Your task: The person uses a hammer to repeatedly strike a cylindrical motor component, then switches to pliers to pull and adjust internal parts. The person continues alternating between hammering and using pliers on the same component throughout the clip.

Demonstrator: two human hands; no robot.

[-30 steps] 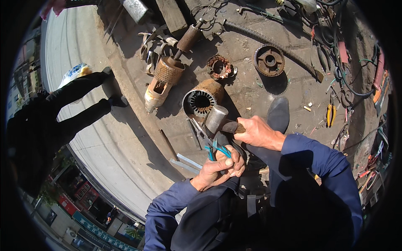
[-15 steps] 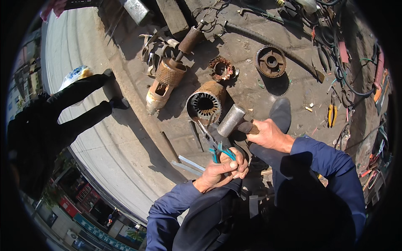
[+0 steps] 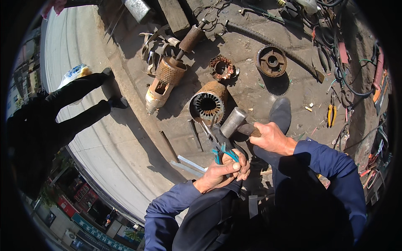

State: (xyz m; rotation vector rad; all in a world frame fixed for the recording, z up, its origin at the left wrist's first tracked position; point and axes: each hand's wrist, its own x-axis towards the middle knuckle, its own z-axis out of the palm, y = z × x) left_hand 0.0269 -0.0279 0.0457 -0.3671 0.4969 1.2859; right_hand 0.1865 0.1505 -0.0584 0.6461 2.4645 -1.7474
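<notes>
My left hand (image 3: 222, 172) is closed around the blue handles of a pair of pliers (image 3: 215, 144). The jaws of the pliers point away from me, at the near rim of a rusty motor stator (image 3: 208, 102) lying on its side with its slotted end towards me. My right hand (image 3: 274, 138) grips the short dark handle of a hammer (image 3: 233, 122). Its thick metal head is just right of the pliers, close to the stator's near edge. Whether the plier jaws are closed on anything cannot be made out.
Beyond lie a ring of broken copper windings (image 3: 222, 68), a round rusty end cover (image 3: 271, 61) and a rotor in a rusty housing (image 3: 171, 71). Yellow-handled pliers (image 3: 331, 115) and tangled cables are at right. A person in dark clothes (image 3: 63, 113) stands at left.
The hammer and my right hand have shifted slightly right and nearer to me. The stator's open end shows a little further right. My left hand still holds the pliers.
</notes>
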